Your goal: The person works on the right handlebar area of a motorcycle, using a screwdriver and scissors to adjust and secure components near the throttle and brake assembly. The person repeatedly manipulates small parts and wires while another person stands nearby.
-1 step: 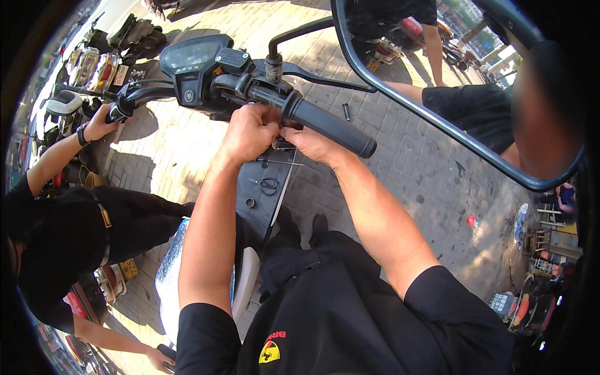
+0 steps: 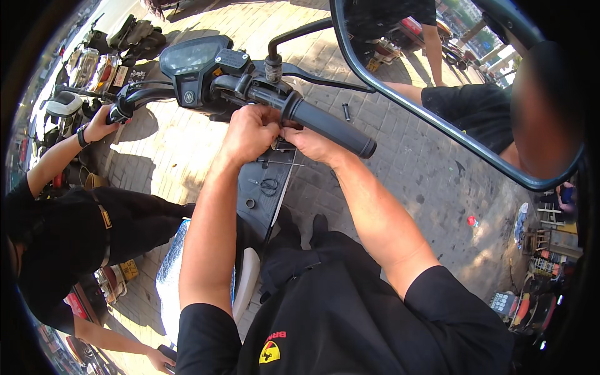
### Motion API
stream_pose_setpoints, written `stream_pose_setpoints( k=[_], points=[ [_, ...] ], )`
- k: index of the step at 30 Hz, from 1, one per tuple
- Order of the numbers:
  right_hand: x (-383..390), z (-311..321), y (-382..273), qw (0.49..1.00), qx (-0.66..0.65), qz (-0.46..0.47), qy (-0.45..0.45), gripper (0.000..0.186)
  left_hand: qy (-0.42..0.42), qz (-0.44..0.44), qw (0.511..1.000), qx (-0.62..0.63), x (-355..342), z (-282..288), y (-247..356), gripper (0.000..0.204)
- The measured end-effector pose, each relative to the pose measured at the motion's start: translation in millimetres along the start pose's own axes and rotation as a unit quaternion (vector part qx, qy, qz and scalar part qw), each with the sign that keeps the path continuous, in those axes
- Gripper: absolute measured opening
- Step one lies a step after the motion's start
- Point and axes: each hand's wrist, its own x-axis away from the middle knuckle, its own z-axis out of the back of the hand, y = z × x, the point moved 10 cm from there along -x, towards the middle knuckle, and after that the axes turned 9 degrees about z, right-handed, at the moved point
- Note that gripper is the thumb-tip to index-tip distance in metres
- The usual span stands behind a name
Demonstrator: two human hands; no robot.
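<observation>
Both my hands work close together just below the black throttle grip [image 2: 331,128] of a scooter's right handlebar. My left hand [image 2: 249,136] is closed, its fingertips curled in under the handlebar and partly hidden. Beside it, my right hand [image 2: 311,144] pinches at the same spot; what the fingers hold is too small and covered to make out. A small metal part [image 2: 283,144] shows just beneath the fingertips. On the dark footboard [image 2: 259,219] below lie scissors [image 2: 269,185], a small tape-like ring [image 2: 250,203] and a thin rod [image 2: 278,162].
A digital dashboard [image 2: 194,55] sits left of the grip. The large mirror [image 2: 431,119] fills the upper right. Another person [image 2: 62,237] stands at left, a hand [image 2: 100,123] on the left handlebar. A small black cylinder [image 2: 347,111] lies on the paving. Parked scooters [image 2: 87,67] stand beyond.
</observation>
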Motion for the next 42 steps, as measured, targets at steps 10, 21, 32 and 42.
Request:
stream_pose_setpoints(
  k=[10,21,32,42],
  points=[
    [2,27,-44,0.993,0.072,0.092,-0.023,0.013,0.012,-0.031,0.999,0.018,-13,-11,-13,0.022],
    [3,29,-32,0.990,0.132,0.053,-0.023,0.018,0.039,-0.051,0.998,-0.018,-5,-10,-3,0.017],
    [-1,10,11,0.996,0.070,-0.048,-0.007,0.025,0.074,-0.071,0.994,-0.023,-3,-6,-6,0.020],
    [-4,5,-17,0.999,-0.028,-0.012,-0.011,0.018,0.064,-0.083,0.994,-0.013,-2,0,-3,0.021]
  ],
)
